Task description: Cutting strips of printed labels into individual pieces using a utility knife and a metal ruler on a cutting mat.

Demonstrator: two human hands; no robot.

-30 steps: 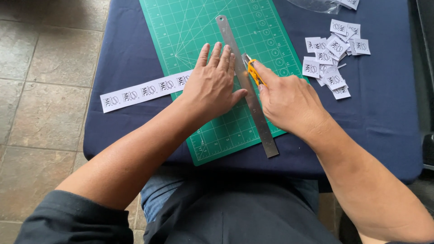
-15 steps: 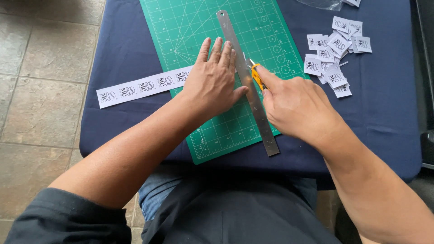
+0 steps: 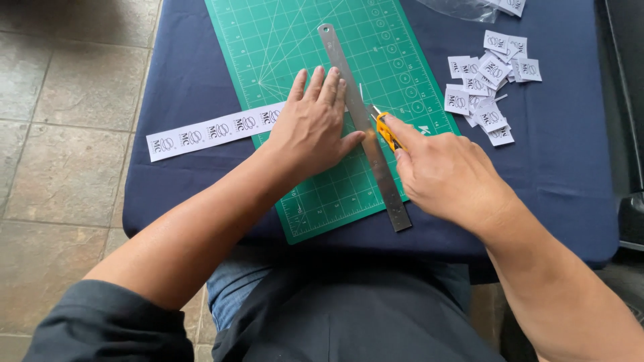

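Nearest: right hand (image 3: 446, 174), fingers closed round a small yellow craft knife (image 3: 387, 130), index finger laid along its back, blade tip on the green cutting mat (image 3: 295, 40) just beside the right edge of the steel ruler (image 3: 362, 121). Left hand (image 3: 314, 124) lies flat w/ fingers spread and open, palm down on the ruler's left side and on the end of the printed paper strip (image 3: 208, 133), gripping nothing; thumb tip touches the ruler edge near the blade. Risks, as I judge: the thumb sits close to the cut line, so if the knife rides up over the ruler edge it could nick it; light palm pressure could let the ruler or strip skew and give a crooked cut; the ruler's near end overhangs the mat, so a long pull could run the blade into the navy tablecloth (image 3: 557, 181). Counts: 1 knife, 1 ruler, 1 mat, 1 long strip, approx. 15 cut labels (image 3: 486, 74) piled far right (overlapping, exact no. unclear), 1 clear plastic bag (image 3: 463, 7) at the far edge.
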